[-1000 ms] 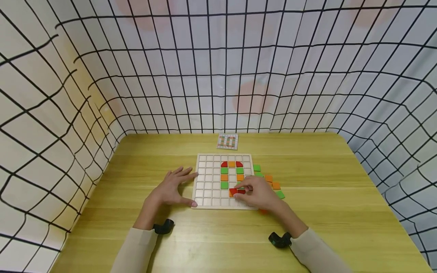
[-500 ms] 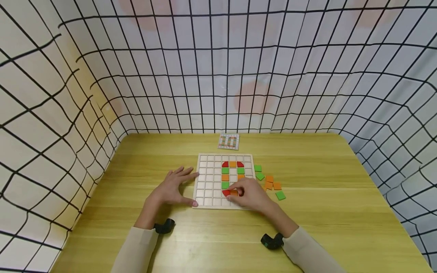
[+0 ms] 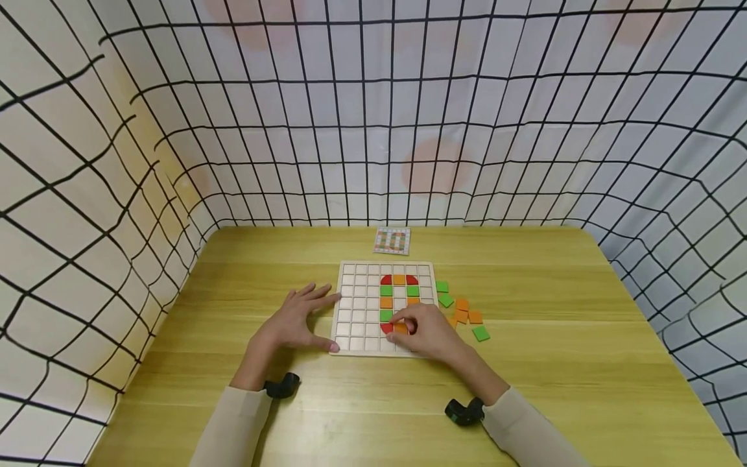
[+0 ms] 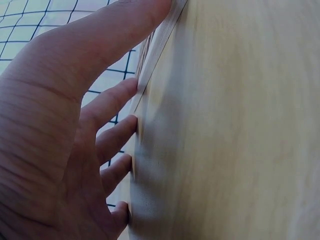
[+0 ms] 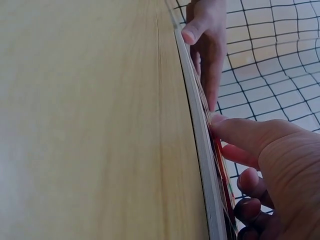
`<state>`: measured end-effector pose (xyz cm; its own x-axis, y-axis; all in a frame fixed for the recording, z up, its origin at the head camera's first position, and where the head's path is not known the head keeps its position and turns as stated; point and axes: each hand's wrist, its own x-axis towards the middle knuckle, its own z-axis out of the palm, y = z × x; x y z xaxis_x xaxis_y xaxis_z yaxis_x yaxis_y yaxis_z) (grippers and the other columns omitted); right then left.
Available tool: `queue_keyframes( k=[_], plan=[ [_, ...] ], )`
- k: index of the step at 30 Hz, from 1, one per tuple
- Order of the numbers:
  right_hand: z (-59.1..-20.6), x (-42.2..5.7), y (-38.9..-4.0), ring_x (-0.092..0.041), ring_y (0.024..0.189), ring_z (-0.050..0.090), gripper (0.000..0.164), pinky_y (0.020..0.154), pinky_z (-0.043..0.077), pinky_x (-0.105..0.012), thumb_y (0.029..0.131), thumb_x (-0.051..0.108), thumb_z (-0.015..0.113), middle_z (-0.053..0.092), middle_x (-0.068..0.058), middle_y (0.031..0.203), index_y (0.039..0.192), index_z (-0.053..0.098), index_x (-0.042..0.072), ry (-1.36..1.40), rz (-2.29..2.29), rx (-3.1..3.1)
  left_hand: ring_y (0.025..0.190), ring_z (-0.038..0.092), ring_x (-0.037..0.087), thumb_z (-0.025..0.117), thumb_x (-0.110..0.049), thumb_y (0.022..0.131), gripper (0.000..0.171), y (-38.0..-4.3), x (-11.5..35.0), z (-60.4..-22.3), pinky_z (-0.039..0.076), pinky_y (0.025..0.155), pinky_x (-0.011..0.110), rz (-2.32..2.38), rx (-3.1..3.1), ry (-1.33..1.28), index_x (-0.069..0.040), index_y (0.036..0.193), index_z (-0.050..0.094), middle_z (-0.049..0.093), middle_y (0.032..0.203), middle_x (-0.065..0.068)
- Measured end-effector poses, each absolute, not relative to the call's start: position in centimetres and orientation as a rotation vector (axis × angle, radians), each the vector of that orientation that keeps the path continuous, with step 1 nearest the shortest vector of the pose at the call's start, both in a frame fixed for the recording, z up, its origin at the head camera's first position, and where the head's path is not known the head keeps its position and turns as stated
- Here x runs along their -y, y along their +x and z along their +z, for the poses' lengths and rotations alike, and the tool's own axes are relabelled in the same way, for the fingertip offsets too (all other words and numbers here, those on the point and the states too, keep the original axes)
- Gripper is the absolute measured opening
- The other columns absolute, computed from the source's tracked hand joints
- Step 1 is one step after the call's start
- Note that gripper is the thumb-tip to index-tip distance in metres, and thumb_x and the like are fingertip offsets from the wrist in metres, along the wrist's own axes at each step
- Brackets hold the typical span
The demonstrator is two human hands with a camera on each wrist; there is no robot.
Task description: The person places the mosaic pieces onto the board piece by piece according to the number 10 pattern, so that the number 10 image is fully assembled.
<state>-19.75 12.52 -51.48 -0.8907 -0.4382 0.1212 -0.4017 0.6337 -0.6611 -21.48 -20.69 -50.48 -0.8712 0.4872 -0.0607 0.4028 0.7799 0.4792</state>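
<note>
A pale wooden grid board [image 3: 355,325] lies on the table, with red, orange and green flat tiles set in a ring on its right half. My left hand [image 3: 294,320] is spread at the board's left side, thumb and a fingertip against its edge. In the left wrist view the left fingers [image 4: 116,100] are straight, tips at the board's side. My right hand [image 3: 428,329] reaches over the lower right cells. Its thumb and index finger pinch a red rounded-corner tile [image 3: 386,328] at the ring's lower left, beside an orange square tile [image 3: 401,329]. The right hand covers the ring's lower right.
Loose green tiles [image 3: 441,286] and orange tiles [image 3: 462,316] lie to the right of the board. A small printed pattern card [image 3: 392,240] lies behind it. Black-lined grid cloth [image 3: 385,130] surrounds the table at the back and sides.
My right hand has moved left with the red tile, from above the bottom middle cell to the ring's lower left cell, uncovering the orange tile. The left hand stays at the board's edge.
</note>
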Motion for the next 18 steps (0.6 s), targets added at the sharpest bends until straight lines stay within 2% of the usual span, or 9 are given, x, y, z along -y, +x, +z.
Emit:
queue_keyframes(
  k=[4, 18],
  plan=[
    [-51.53, -12.46, -19.77, -0.006, 0.058, 0.040, 0.019, 0.058, 0.031, -0.021, 0.085, 0.038, 0.084, 0.045, 0.010, 0.060, 0.099, 0.081, 0.025, -0.705, -1.095, -2.801, 0.159, 0.016, 0.041, 0.086, -0.072, 0.064, 0.110, -21.39, 20.61, -50.33, 0.006, 0.124, 0.073, 0.696, -2.789, 0.702, -0.031, 0.157, 0.046, 0.031, 0.169, 0.007],
    [-51.32, -12.33, -19.60, -0.005, 0.056, 0.038, 0.020, 0.057, 0.033, -0.021, 0.085, 0.033, 0.085, 0.043, 0.009, 0.059, 0.098, 0.080, 0.019, -0.740, -1.195, -2.762, 0.159, 0.018, 0.042, 0.087, -0.069, 0.064, 0.109, -21.20, 20.51, -50.02, 0.008, 0.123, 0.073, 0.709, -2.794, 0.712, -0.029, 0.156, 0.047, 0.032, 0.169, 0.008]
  ],
)
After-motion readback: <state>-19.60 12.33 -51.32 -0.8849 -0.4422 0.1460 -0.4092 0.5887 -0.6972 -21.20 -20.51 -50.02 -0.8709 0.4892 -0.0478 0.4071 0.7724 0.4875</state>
